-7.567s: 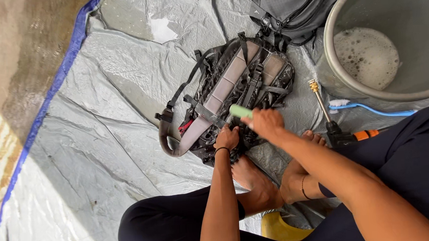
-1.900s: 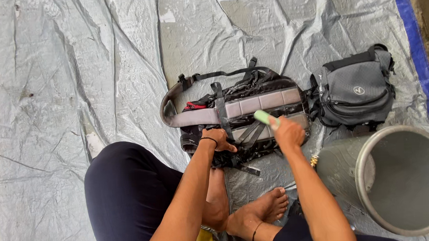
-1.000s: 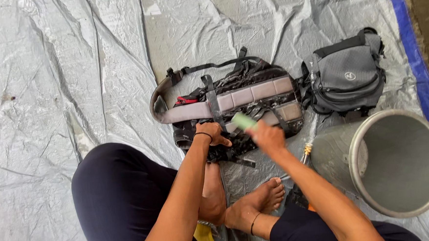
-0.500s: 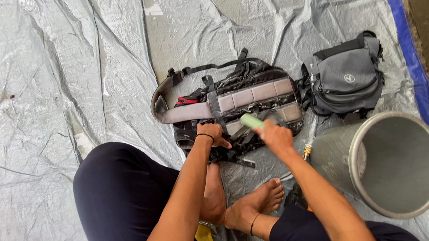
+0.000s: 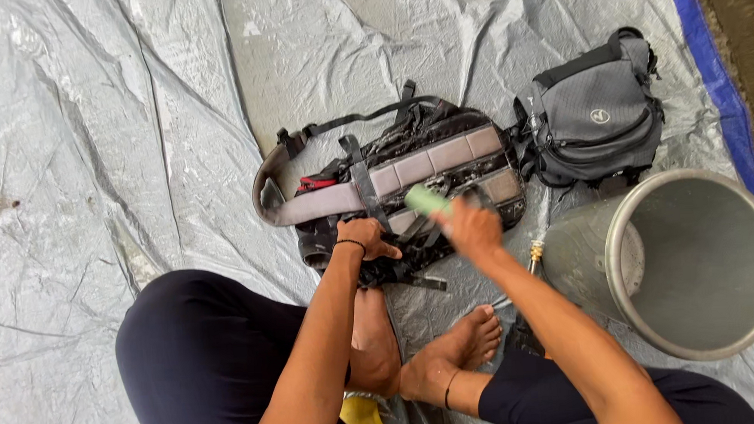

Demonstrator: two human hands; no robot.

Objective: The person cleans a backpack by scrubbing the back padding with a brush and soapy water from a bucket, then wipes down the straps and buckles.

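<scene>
The black-and-grey strapped backpack [image 5: 402,189] lies crosswise just ahead of both hands: left hand [image 5: 363,238] pressing its near edge, right hand [image 5: 471,229] gripping a pale green brush handle [image 5: 426,201] over it.

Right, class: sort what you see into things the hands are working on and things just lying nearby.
In use:
- left hand, pressing the black backpack
- right hand, gripping the green brush

Lying about:
- grey bag
- metal bucket, on its side
- grey tarp
</scene>
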